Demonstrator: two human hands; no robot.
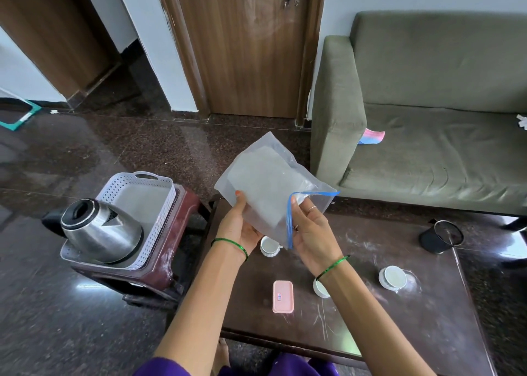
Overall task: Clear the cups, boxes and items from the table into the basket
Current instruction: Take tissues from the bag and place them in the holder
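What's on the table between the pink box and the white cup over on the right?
In the head view, another white cup sits between the pink box and the right-hand cup, partly hidden under the right forearm. The rest is bare tabletop.

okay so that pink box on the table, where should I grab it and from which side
Likely best from above, pinching across its two long sides. The pink box lies flat, lid up, on the table, narrow enough for fingers to span. The white cup to its right stands apart from it, so both long sides look free.
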